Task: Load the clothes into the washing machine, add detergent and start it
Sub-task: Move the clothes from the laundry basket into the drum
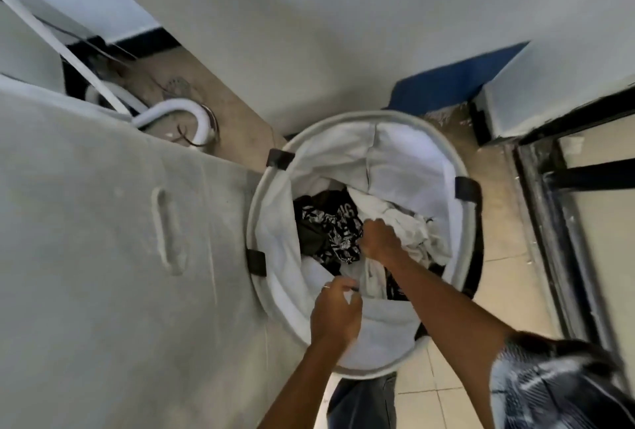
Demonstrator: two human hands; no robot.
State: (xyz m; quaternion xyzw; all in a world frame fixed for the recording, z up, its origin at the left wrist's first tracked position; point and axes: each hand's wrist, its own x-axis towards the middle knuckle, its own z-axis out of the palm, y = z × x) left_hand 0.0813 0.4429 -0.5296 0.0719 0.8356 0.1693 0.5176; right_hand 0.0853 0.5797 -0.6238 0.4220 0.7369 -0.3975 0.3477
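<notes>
View from above into a round laundry hamper (271,291) with a pale rim, white fabric lining and black tabs on the rim, standing on a tiled floor (508,277). The hamper stands just beside the pale side panel of the washing machine (103,256), which fills the left of the view and bears a recessed handle. The clothes lie in the bottom of the hamper: a black garment with white print (326,222) toward the left, a white garment (409,222) toward the right.

Right hand (379,238): reaches down into the hamper, fingers curled into a fist that grips a fold of white cloth (371,277) hanging below the knuckles; the hand lies on top of the clothes, between the black printed garment and the white one.

Left hand (335,313): hovers at the near inner wall of the hamper, just beside the hanging fold. Its fingers are loosely bent, a ring on one; whether the fingertips touch the cloth cannot be told.

Behind the machine, a white hose (182,109) curves over the floor. A dark-framed door (563,222) stands at the right.
</notes>
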